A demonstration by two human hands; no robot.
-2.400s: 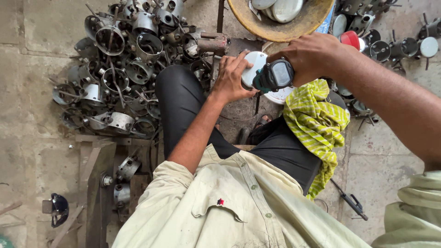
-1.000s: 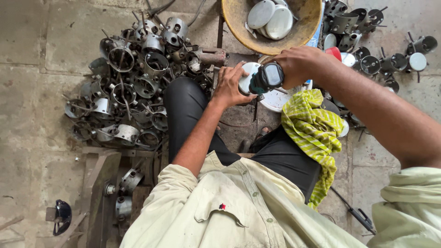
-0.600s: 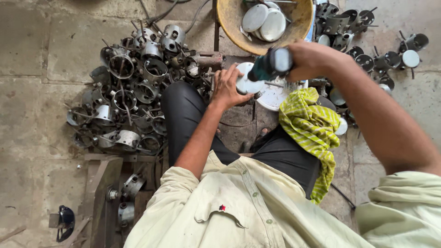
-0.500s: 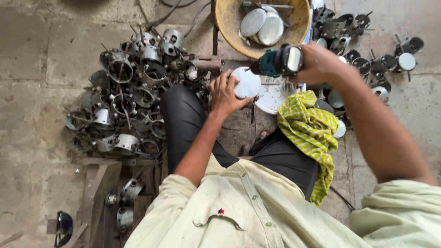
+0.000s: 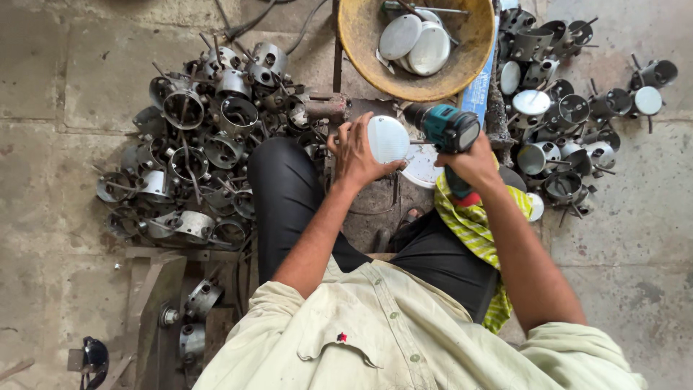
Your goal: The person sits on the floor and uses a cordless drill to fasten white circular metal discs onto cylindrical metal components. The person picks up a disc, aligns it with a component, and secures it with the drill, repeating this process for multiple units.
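Observation:
My left hand [image 5: 355, 152] grips a white round metal disc [image 5: 388, 139], held upright in front of me. My right hand [image 5: 471, 162] holds a teal and black cordless drill [image 5: 445, 128] by its handle, its nose pointing left at the disc. Another white disc [image 5: 422, 167] lies on the floor just below the drill. I sit on the ground in black trousers with a yellow-green checked cloth [image 5: 478, 230] over my right thigh.
A heap of grey metal cylinder housings with rods [image 5: 198, 144] lies at my left. A yellow bowl [image 5: 368, 43] holding white discs stands ahead. Several more housings with fitted discs [image 5: 570, 115] sit at the right. A metal frame [image 5: 155, 303] stands at lower left.
The drill has swung from above the disc to level with it, nose now pointing left at the disc. My left hand has turned the disc upright. The view has shifted slightly.

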